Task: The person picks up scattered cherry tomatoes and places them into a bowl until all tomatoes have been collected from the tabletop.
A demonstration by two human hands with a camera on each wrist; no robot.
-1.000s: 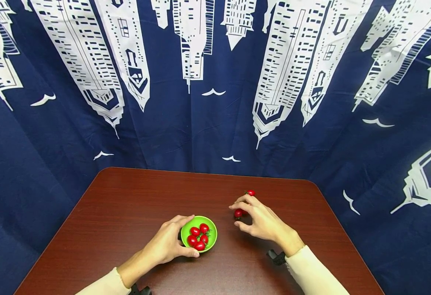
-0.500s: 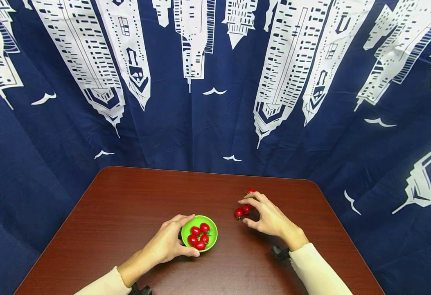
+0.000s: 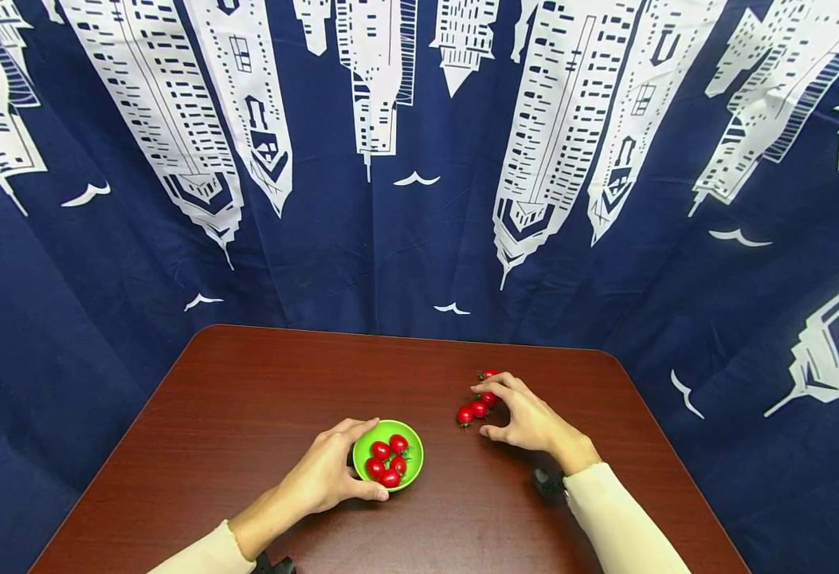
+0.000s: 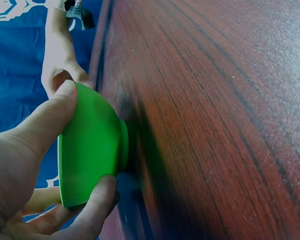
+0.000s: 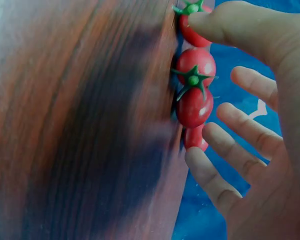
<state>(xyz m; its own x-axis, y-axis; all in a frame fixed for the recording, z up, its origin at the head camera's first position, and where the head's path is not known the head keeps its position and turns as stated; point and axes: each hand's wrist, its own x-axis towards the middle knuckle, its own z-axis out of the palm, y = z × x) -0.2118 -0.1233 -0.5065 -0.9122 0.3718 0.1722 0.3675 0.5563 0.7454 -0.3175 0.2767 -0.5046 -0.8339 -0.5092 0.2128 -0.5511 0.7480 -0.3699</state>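
Note:
My left hand grips a small green bowl from its left side, thumb at the near rim and fingers around the far side. Several red cherry tomatoes with green stems lie in it. In the left wrist view the bowl's outer wall shows between thumb and fingers, its foot close to the table. Over loose cherry tomatoes hovers my right hand, fingers spread and bent, nothing between them. The right wrist view shows those tomatoes in a row, the thumb partly covering the top one.
The brown wooden table has a rounded far edge. Behind it hangs a dark blue curtain with white buildings and birds. One more cherry tomato lies beyond the row, partly behind my right fingers.
My right hand has shifted a little to the right, uncovering more of the loose cherry tomatoes. The left hand and the bowl have stayed in place.

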